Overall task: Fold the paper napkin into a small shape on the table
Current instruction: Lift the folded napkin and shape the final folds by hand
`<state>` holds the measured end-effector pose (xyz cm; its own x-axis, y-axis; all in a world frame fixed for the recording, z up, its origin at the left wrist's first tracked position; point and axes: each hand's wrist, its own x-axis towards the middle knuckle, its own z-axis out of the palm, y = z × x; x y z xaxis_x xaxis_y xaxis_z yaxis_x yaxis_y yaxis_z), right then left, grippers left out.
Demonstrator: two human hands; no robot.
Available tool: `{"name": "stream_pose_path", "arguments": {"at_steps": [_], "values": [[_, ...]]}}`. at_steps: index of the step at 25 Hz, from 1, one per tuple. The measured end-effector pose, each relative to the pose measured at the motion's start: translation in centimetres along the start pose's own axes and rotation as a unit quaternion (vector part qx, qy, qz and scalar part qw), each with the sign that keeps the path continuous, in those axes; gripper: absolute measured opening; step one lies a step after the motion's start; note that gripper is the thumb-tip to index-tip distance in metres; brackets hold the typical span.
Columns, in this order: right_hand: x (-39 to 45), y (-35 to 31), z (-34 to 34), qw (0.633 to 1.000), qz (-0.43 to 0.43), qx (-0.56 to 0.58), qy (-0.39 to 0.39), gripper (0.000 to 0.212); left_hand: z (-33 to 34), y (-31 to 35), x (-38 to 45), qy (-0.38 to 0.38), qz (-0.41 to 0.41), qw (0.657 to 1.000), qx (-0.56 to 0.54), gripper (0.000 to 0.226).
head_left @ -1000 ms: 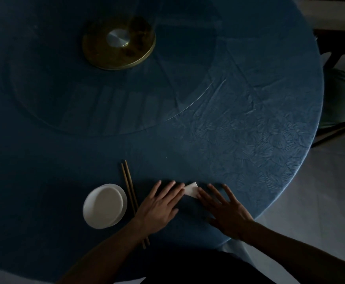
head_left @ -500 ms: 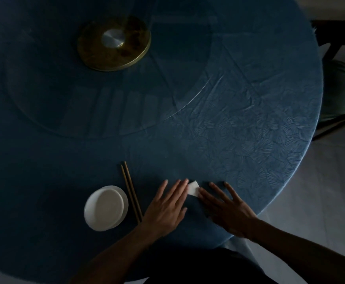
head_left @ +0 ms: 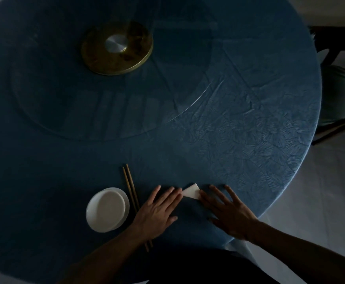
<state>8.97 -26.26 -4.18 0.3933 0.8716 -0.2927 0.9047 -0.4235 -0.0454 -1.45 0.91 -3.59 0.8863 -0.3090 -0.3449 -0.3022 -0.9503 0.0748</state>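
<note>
A small white folded paper napkin lies flat on the dark blue tablecloth near the table's front edge, showing as a small triangular piece. My left hand rests palm down just left of it, fingertips touching its left corner. My right hand lies flat on its right side, fingertips pressing on the napkin's right edge. Both hands have fingers spread and grip nothing. Part of the napkin may be hidden under the fingers.
A white bowl on a small plate stands left of my left hand. A pair of wooden chopsticks lies between them, partly under my left wrist. A glass turntable with a brass hub fills the far table. A chair stands at right.
Both hands have stayed flat around the napkin with only slight shifts. A little more of the white napkin shows between the fingertips now.
</note>
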Motion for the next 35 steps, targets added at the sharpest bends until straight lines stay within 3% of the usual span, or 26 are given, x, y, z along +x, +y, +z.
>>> {"name": "stream_pose_path", "arguments": {"at_steps": [4, 6, 9, 11, 14, 21, 25, 29, 32, 33, 35], "values": [[1.2, 0.2, -1.9, 0.99, 0.005, 0.078, 0.113, 0.041, -0.3, 0.7, 0.4, 0.065, -0.009, 0.998, -0.015, 0.058], [3.0, 0.3, -3.4, 0.978, 0.043, 0.158, 0.126, 0.021, -1.1, 1.5, 1.6, 0.096, -0.049, 0.993, -0.052, 0.048], [6.2, 0.6, -5.6, 0.949, 0.142, 0.277, 0.041, 0.022, -2.7, 2.3, 4.2, 0.088, -0.166, 0.975, -0.122, 0.039], [7.5, 0.9, -6.1, 0.948, 0.163, 0.274, -0.009, 0.034, -3.2, 2.6, 5.7, 0.077, -0.238, 0.955, -0.159, 0.032], [8.2, 1.2, -5.9, 0.957, 0.151, 0.247, -0.033, 0.032, -3.3, 2.7, 6.9, 0.076, -0.29, 0.936, -0.182, 0.027], [9.6, 1.4, -6.1, 0.925, 0.178, 0.327, -0.075, 0.011, -3.1, 2.1, 7.1, 0.068, -0.291, 0.916, -0.267, 0.021], [9.8, 2.1, -6.2, 0.876, 0.181, 0.437, -0.092, 0.021, -3.3, 1.3, 6.8, 0.042, -0.272, 0.902, -0.331, 0.016], [9.8, 3.3, -7.1, 0.791, 0.235, 0.554, -0.105, 0.016, -4.6, 0.0, 7.0, 0.026, -0.268, 0.829, -0.49, 0.01], [9.5, 4.0, -8.0, 0.777, 0.25, 0.569, -0.097, 0.016, -6.1, -0.7, 7.5, 0.056, -0.257, 0.785, -0.561, 0.012], [9.5, 4.3, -8.3, 0.769, 0.257, 0.58, -0.085, 0.017, -6.6, -0.8, 7.7, 0.066, -0.265, 0.757, -0.594, 0.013], [9.6, 4.9, -9.1, 0.73, 0.273, 0.624, -0.057, 0.014, -7.4, -0.6, 8.1, 0.082, -0.297, 0.659, -0.686, 0.015]]}}
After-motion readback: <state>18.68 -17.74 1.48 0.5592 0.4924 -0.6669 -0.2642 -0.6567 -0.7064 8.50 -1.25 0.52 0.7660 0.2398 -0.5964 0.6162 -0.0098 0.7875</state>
